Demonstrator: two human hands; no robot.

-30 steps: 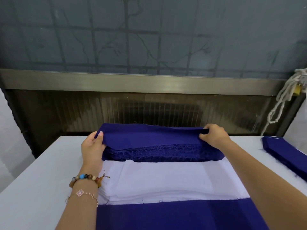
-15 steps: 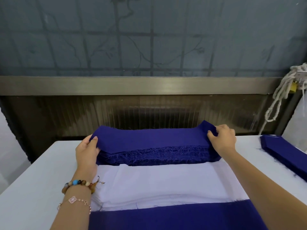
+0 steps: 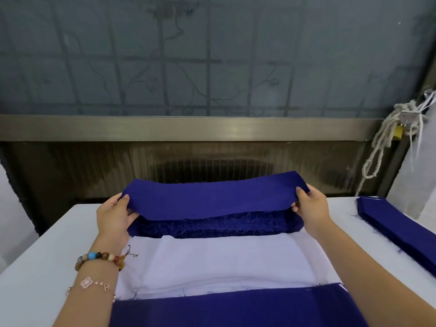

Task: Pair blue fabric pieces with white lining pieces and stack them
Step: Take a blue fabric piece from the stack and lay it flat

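- At the far side of the white tabletop [image 3: 47, 244], head view: blue stack [image 3: 212, 228], frayed edge facing the person.
- Top blue piece [image 3: 212, 199]: held just above that stack, sagging mid-span; judged light, limp and prone to fraying.
- Left hand [image 3: 115, 215]: pinches its left end.
- Right hand [image 3: 311, 208]: pinches its right end.
- White lining pieces [image 3: 219, 263]: flat, nearer than the stack; probably best taken at both short ends.
- Near blue fabric [image 3: 236, 310]: overlaps the lining's near edge.
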